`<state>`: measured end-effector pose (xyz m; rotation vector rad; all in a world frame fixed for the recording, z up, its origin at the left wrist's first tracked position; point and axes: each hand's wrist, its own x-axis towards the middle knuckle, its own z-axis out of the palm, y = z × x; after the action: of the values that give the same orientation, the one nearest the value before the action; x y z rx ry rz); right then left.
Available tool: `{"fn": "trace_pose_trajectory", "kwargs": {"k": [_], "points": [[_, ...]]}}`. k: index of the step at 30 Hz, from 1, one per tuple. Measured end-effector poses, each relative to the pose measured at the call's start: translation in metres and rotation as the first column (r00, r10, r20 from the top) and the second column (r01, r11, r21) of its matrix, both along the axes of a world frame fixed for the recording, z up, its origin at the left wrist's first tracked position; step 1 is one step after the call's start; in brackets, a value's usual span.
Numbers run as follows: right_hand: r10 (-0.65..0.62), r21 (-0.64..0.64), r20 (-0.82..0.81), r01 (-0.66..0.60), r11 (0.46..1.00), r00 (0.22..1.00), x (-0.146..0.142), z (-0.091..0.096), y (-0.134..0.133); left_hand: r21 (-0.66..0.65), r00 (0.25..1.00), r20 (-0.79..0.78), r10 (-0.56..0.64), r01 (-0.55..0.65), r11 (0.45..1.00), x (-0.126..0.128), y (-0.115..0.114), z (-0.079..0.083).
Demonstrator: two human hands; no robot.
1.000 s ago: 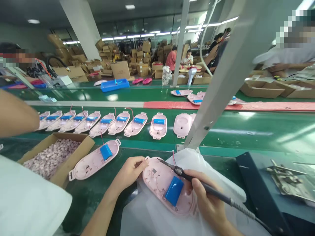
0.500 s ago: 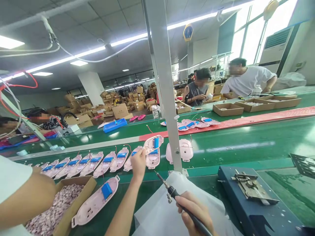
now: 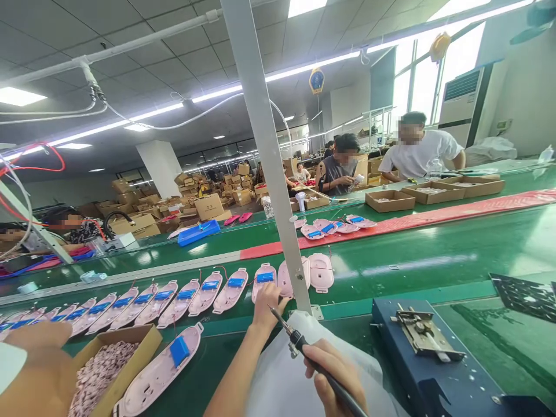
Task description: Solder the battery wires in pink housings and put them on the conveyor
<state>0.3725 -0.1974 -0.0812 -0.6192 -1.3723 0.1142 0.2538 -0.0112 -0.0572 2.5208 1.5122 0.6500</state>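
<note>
My left hand (image 3: 267,304) reaches out to the green conveyor belt (image 3: 434,260). Its loosely spread fingers rest on the near end of a pink plastic shell with a blue battery (image 3: 264,277), which lies flat at the right end of a row of like shells (image 3: 174,295). My right hand (image 3: 336,376) is closed round a soldering iron (image 3: 299,341), whose tip points up and left over a white plastic bag (image 3: 278,388) in front of me.
A grey slanted post (image 3: 269,162) rises just right of my left hand. A cardboard box of small parts (image 3: 125,359) and a loose pink shell (image 3: 160,368) lie at left beside a neighbour's arm (image 3: 35,365). A blue fixture (image 3: 417,359) sits at right. People work across the belt.
My left hand lifted the pink shell off the white bag, carried it out and laid it on the belt at the row's right end. My view rose; the soldering iron stayed in my right hand.
</note>
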Motion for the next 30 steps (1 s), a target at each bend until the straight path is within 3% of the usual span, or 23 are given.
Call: {"fn": "trace_pose_trajectory", "kwargs": {"k": [4, 8, 13, 18, 23, 26, 30], "points": [[-0.011, -0.013, 0.005, 0.011, 1.000, 1.000, -0.001, 0.002, -0.001, -0.112, 0.955, -0.008, 0.297, -0.296, 0.949, -0.028, -0.001, 0.009], [-0.039, -0.039, -0.005, 0.038, 0.998, 0.999, -0.004, 0.004, -0.004, -0.352, 0.912, 0.034, 0.409, -0.372, 0.859, -0.040, 0.011, 0.006], [-0.044, -0.061, 0.015, 0.045, 0.997, 0.999, -0.004, 0.005, -0.003, -0.527, 0.819, 0.281, 0.500, -0.304, 0.794, -0.056, 0.026, 0.006], [-0.042, -0.030, 0.014, 0.043, 0.999, 0.999, -0.004, 0.003, -0.001, -0.479, 0.711, 0.518, 0.476, -0.220, 0.850, -0.122, 0.012, 0.030], [0.039, -0.048, 0.053, -0.037, 0.998, 0.998, -0.006, 0.006, -0.008, -0.420, 0.716, 0.597, 0.363, -0.107, 0.901, -0.183, -0.020, 0.058], [0.083, -0.093, 0.062, -0.077, 0.993, 0.995, -0.007, 0.009, -0.015, -0.450, 0.768, 0.577, 0.278, 0.016, 0.893, -0.185, -0.037, 0.062], [0.119, -0.212, 0.016, -0.113, 0.971, 0.993, -0.009, 0.006, -0.019, -0.603, 0.845, 0.504, 0.179, 0.196, 0.773, -0.157, -0.050, 0.041]]}}
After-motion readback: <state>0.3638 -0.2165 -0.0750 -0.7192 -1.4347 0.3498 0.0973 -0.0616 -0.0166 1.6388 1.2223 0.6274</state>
